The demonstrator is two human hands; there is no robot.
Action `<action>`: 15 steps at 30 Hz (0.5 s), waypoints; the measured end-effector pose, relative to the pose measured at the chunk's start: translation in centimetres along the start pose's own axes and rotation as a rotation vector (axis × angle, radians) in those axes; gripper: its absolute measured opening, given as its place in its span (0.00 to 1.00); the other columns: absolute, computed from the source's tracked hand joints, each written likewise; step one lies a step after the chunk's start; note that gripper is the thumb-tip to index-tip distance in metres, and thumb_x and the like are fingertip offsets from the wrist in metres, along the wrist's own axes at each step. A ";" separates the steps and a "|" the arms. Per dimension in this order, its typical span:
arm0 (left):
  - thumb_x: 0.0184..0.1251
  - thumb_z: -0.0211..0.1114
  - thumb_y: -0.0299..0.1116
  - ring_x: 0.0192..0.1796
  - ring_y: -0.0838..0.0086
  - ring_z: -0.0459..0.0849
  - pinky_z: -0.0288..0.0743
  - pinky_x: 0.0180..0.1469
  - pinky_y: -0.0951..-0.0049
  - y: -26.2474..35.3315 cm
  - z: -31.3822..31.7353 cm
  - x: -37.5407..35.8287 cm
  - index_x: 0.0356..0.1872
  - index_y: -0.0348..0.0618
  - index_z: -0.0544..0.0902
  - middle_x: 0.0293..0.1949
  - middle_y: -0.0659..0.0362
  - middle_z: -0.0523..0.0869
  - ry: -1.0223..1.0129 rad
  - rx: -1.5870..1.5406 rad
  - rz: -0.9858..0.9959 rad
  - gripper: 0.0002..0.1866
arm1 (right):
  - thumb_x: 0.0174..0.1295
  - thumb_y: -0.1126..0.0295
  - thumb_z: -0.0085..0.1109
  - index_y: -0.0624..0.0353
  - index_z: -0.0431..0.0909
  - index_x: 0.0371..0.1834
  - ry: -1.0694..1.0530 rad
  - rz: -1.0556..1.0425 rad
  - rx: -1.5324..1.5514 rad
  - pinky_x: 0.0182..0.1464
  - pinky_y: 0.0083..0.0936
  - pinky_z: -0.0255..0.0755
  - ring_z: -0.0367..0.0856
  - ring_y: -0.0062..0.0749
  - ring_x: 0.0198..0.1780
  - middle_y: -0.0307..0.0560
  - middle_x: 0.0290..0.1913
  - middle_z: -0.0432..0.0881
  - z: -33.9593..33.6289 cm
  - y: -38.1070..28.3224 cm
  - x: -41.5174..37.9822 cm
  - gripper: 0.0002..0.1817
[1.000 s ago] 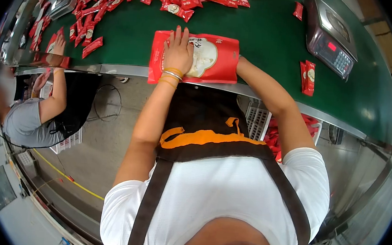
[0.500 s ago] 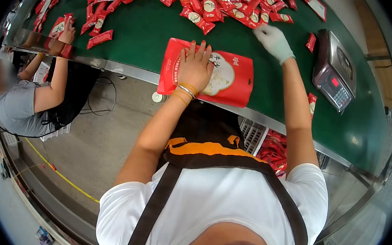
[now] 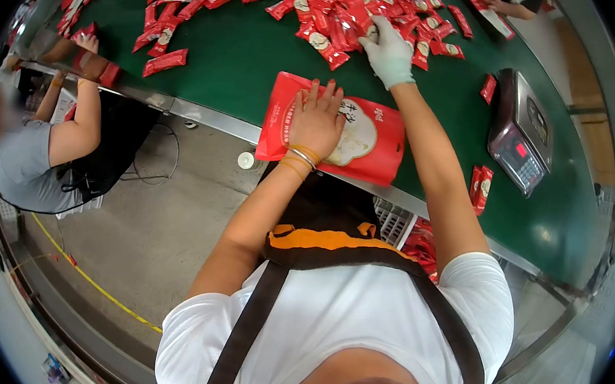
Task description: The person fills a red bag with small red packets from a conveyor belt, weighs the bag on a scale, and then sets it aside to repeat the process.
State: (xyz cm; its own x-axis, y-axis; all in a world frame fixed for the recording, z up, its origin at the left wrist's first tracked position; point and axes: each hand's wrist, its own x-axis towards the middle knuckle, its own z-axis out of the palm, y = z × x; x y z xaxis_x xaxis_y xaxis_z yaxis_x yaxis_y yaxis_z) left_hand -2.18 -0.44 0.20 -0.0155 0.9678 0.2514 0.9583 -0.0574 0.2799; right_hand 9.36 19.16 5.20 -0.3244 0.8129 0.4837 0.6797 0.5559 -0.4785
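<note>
Fingers (image 3: 321,91) of the left hand (image 3: 317,123) lie spread, flat on the red pouch (image 3: 370,143). The gloved right hand (image 3: 387,51) curls into the heap of small sachets (image 3: 323,14) — grip unclear. A scale (image 3: 521,130) stands just right — a co-worker's hand (image 3: 86,42) far left

You're looking through a heavy fisheye here, so a black ring eats the corners and everything bends near the rim; the green table (image 3: 247,48) curves like a bowl. Light is bright and even, coming from overhead, with barely any hard shadows. Under your left hand (image 3: 318,123) there's just a soft dark edge on the red pouch (image 3: 370,143). Around your gloved right hand (image 3: 389,53) the small red packets (image 3: 323,10) throw little glossy highlights. Right of that hand, the scale (image 3: 521,130) top shows a pale sheen, and its red display glows. Far left of your left hand, the co-worker (image 3: 25,160) looks soft and smeared. Center stays pretty sharp.
</note>
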 end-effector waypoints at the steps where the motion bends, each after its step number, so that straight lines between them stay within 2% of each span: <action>1: 0.72 0.52 0.46 0.78 0.54 0.56 0.48 0.76 0.44 0.0 0.1 0.1 0.72 0.46 0.69 0.76 0.56 0.64 -0.001 0.003 -0.002 0.30 | 0.54 0.63 0.71 0.51 0.77 0.60 0.012 0.001 0.006 0.47 0.35 0.75 0.81 0.40 0.42 0.42 0.35 0.82 -1.8 0.5 -1.4 0.28; 2: 0.72 0.52 0.46 0.78 0.54 0.56 0.48 0.76 0.44 0.0 0.1 0.2 0.72 0.46 0.69 0.76 0.56 0.64 -0.009 -0.006 0.017 0.30 | 0.53 0.63 0.72 0.52 0.78 0.60 0.026 0.005 0.015 0.47 0.34 0.75 0.81 0.39 0.42 0.41 0.34 0.82 -3.6 0.9 -3.1 0.28; 4: 0.72 0.51 0.46 0.78 0.54 0.56 0.48 0.76 0.44 -0.1 0.3 0.2 0.72 0.46 0.69 0.76 0.56 0.63 -0.019 0.015 0.002 0.29 | 0.55 0.60 0.69 0.52 0.79 0.58 0.016 0.096 -0.063 0.55 0.39 0.75 0.80 0.50 0.51 0.52 0.46 0.85 -8.4 0.7 -7.1 0.25; 6: 0.72 0.50 0.45 0.78 0.53 0.56 0.49 0.75 0.43 -0.1 0.3 0.0 0.71 0.46 0.69 0.75 0.55 0.64 -0.032 0.004 0.012 0.29 | 0.58 0.61 0.67 0.53 0.80 0.59 0.016 0.154 -0.065 0.57 0.37 0.74 0.80 0.51 0.53 0.55 0.51 0.84 -12.5 2.2 -11.9 0.25; 7: 0.72 0.49 0.45 0.78 0.52 0.57 0.50 0.75 0.42 -0.1 0.2 0.0 0.72 0.47 0.68 0.75 0.55 0.64 -0.015 0.016 0.020 0.29 | 0.59 0.62 0.65 0.56 0.79 0.59 -0.076 0.327 0.037 0.58 0.34 0.74 0.81 0.50 0.54 0.57 0.53 0.84 -14.3 3.8 -14.3 0.24; 9: 0.73 0.48 0.45 0.77 0.49 0.57 0.52 0.74 0.41 -0.5 0.7 0.2 0.72 0.49 0.68 0.75 0.54 0.64 0.013 0.041 0.034 0.29 | 0.61 0.66 0.65 0.62 0.80 0.58 -0.235 0.514 0.101 0.58 0.26 0.74 0.84 0.33 0.53 0.54 0.53 0.85 -17.1 4.9 -18.4 0.22; 10: 0.73 0.48 0.45 0.77 0.49 0.57 0.52 0.74 0.41 -0.5 0.8 0.4 0.72 0.49 0.68 0.75 0.54 0.64 0.011 0.048 0.036 0.29 | 0.59 0.67 0.66 0.62 0.81 0.56 -0.276 0.494 0.110 0.51 0.23 0.77 0.84 0.26 0.44 0.49 0.44 0.87 -17.6 3.9 -19.9 0.21; 12: 0.73 0.48 0.46 0.77 0.49 0.59 0.51 0.74 0.40 -0.5 0.9 0.3 0.72 0.50 0.68 0.75 0.53 0.65 0.032 0.026 0.042 0.29 | 0.56 0.69 0.67 0.63 0.82 0.56 -0.594 0.751 0.203 0.50 0.21 0.75 0.81 0.21 0.42 0.45 0.42 0.86 -18.7 1.4 -20.1 0.22; 13: 0.73 0.48 0.46 0.77 0.49 0.59 0.51 0.74 0.40 -0.5 0.9 0.2 0.72 0.50 0.68 0.75 0.53 0.65 0.027 0.034 0.051 0.29 | 0.54 0.70 0.67 0.64 0.83 0.52 -0.594 0.684 0.297 0.45 0.21 0.75 0.80 0.20 0.37 0.41 0.37 0.85 -17.9 0.9 -20.2 0.21; 14: 0.74 0.48 0.47 0.77 0.49 0.59 0.52 0.73 0.40 -0.4 0.8 0.2 0.73 0.51 0.67 0.75 0.52 0.65 0.023 0.049 0.064 0.29 | 0.55 0.72 0.65 0.66 0.83 0.51 -0.589 0.599 0.332 0.45 0.21 0.75 0.80 0.21 0.37 0.42 0.36 0.85 -16.3 1.6 -20.2 0.19; 15: 0.74 0.47 0.47 0.77 0.48 0.58 0.52 0.73 0.39 -0.5 0.7 0.3 0.73 0.53 0.67 0.75 0.52 0.64 0.022 0.068 0.074 0.29 | 0.55 0.73 0.63 0.68 0.82 0.49 -0.601 0.612 0.472 0.40 0.22 0.75 0.80 0.23 0.34 0.44 0.34 0.85 -14.8 1.4 -19.5 0.17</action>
State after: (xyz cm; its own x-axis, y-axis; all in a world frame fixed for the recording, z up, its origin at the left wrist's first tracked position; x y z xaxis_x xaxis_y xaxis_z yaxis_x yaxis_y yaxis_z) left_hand -2.50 0.00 -0.50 0.0504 0.9559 0.2894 0.9741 -0.1110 0.1969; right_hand 26.36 1.55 5.91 -0.3737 0.8641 -0.3372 0.5514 -0.0854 -0.8298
